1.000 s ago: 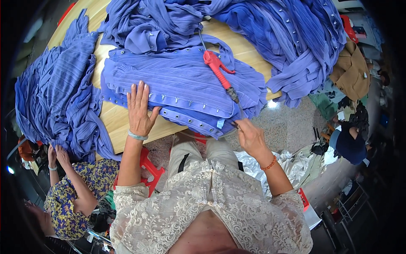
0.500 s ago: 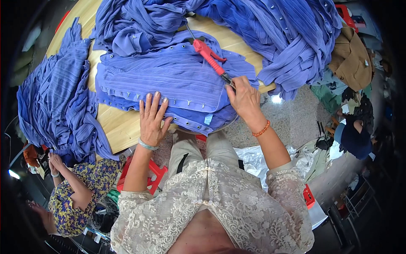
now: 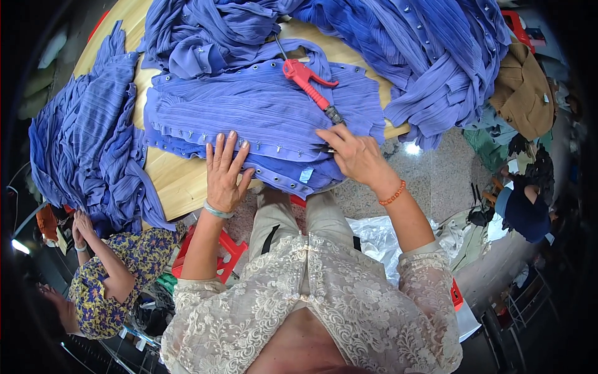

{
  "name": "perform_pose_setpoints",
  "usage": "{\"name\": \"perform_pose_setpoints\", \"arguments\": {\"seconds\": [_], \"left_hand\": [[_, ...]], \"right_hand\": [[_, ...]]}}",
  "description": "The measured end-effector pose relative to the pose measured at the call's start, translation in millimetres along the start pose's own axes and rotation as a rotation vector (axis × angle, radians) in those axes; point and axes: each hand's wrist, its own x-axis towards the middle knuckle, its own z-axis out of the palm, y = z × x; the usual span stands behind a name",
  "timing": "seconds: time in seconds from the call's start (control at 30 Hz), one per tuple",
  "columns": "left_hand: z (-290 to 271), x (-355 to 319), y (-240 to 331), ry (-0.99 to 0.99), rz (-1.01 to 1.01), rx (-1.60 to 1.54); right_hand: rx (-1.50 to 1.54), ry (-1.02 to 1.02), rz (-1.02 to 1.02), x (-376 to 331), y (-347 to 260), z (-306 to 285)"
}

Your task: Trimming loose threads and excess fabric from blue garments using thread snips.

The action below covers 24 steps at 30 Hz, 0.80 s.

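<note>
Left hand (image 3: 224, 171) flat, fingers spread, palm down on near edge of blue pleated garment (image 3: 261, 118), grasping nothing. Right hand (image 3: 355, 156) at 3 o'clock of it, fingers curled on garment edge by dark tip of red-handled tool (image 3: 308, 81); whether it grips tool or cloth cannot tell, palm side hidden. Tool lies on garment, running toward 11 o'clock. Garment spread on round wooden table (image 3: 180, 181), snap studs along hem. More blue cloth (image 3: 81, 143) heaped at 9 o'clock, spilling over rim. Second person (image 3: 112, 274) at 8 o'clock, partly cut off.
</note>
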Motion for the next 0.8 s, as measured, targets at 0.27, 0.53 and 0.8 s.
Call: {"name": "perform_pose_setpoints", "arguments": {"seconds": [0.27, 0.53, 0.8], "left_hand": [[0, 0, -4, 0.014, 0.010, -0.019], [-7, 3, 1, 0.158, -0.015, -0.134], [-15, 36, 23, 0.257, 0.063, 0.073]], "right_hand": [[-0.060, -0.105, -0.056, -51, 2, -17], [0.028, -0.032, -0.061, -92, 1, 18], [0.067, -0.031, 0.054, -94, 10, 6]]}}
